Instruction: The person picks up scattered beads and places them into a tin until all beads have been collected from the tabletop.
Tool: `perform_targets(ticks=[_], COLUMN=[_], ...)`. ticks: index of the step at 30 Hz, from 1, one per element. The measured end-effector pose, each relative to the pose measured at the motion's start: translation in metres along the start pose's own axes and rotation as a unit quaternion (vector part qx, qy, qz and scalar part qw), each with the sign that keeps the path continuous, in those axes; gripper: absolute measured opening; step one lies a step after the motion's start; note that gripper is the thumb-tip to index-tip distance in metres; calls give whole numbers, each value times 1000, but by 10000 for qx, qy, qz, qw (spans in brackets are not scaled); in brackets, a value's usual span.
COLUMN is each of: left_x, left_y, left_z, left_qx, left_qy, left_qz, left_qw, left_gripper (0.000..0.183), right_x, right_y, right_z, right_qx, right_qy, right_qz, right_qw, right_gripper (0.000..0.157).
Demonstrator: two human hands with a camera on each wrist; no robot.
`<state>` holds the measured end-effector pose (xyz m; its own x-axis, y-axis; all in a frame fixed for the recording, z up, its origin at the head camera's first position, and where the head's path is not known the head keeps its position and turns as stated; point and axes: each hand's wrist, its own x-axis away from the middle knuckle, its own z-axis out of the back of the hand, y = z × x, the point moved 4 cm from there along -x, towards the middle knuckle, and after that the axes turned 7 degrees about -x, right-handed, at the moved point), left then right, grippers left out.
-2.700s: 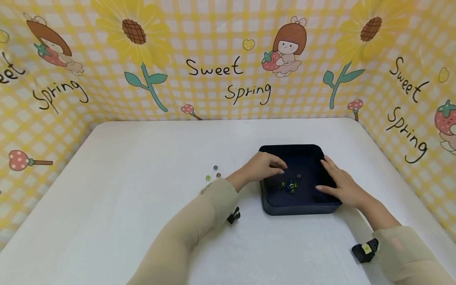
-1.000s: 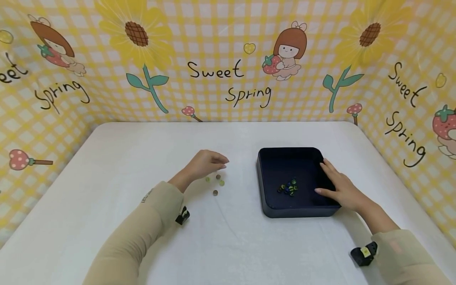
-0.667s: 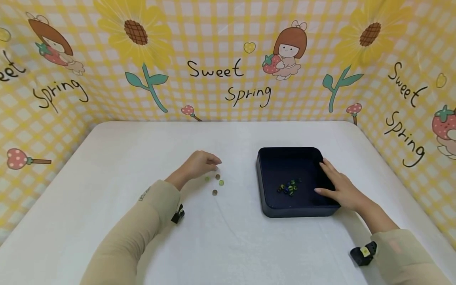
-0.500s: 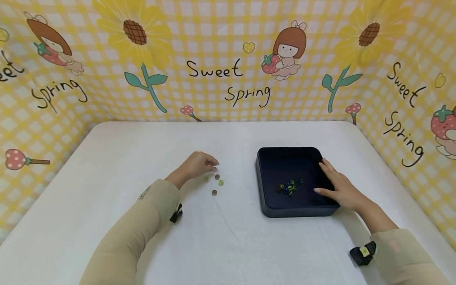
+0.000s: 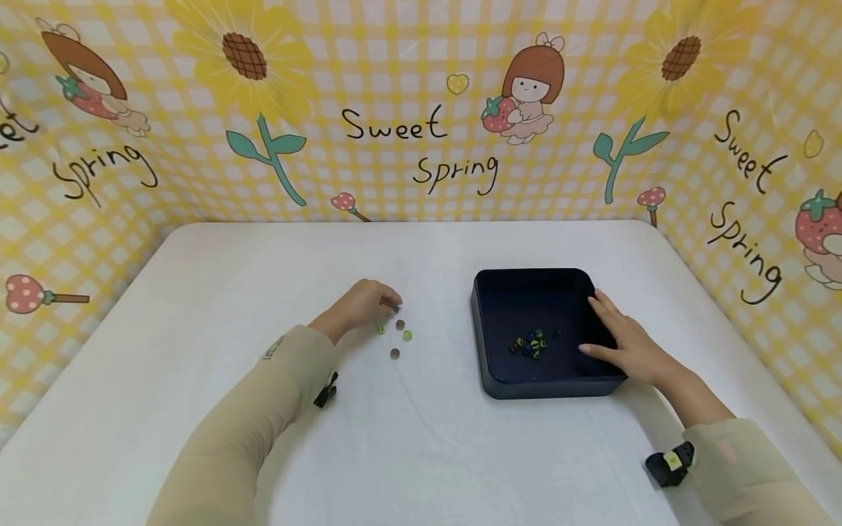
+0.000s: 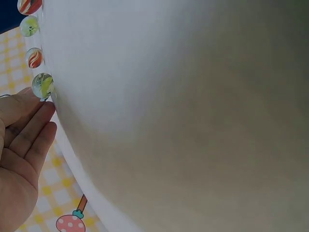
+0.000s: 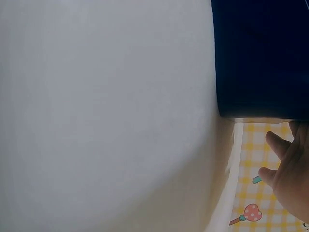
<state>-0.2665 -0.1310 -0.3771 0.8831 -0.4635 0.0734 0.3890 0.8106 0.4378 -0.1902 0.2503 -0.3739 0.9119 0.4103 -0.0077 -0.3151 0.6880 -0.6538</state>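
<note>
At the left group of glass marbles, my left hand (image 5: 363, 304) pinches a dark bluish marble (image 5: 397, 310) low over the table; the fingers partly hide it. Just in front lie a brownish marble (image 5: 400, 324) and two green ones, one of them this green marble (image 5: 407, 335). Nearer to me is another brownish marble (image 5: 395, 353). In the left wrist view a yellow-green marble (image 6: 43, 86) sits by the fingertips, and orange-striped ones line up beyond. My right hand (image 5: 625, 343) rests with spread fingers on the right rim of a dark blue square box (image 5: 552, 389).
Several green and blue marbles (image 5: 531, 343) lie clustered on the box floor, with one dark blue marble (image 5: 558, 333) apart. A white cloth (image 5: 460, 453) covers the table. A yellow checked curtain (image 5: 395, 190) stands along the back and both sides.
My left hand has come back from over the box to the loose marbles and its fingertips have lowered to the bluish one. One marble rolled slightly right inside the box. My right hand stays put.
</note>
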Motion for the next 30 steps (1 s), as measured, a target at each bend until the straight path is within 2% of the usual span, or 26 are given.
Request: perform_targets(ticks=[7,16,22,30], left_x=[-3,-4,0,2], left_y=[1,0,2,12], left_z=[0,1,10,20], left_qx=[-284,-271,140,703], left_qy=[58,163,479,725], left_qz=[-29,31,34,71], left_qw=[9996,9995,9987,9949], left_gripper=[18,17,13,12], right_x=[-1,-1,-1,-1], right_y=[-1,1,1,1], right_z=[0,0,-1,-1], right_qx=[-4,-23,-4,-6], right_qy=[-2,4,18,40], right_qz=[-3,22,60,78], right_qw=[10000,10000,10000,10000], right_gripper=[80,80,80,80])
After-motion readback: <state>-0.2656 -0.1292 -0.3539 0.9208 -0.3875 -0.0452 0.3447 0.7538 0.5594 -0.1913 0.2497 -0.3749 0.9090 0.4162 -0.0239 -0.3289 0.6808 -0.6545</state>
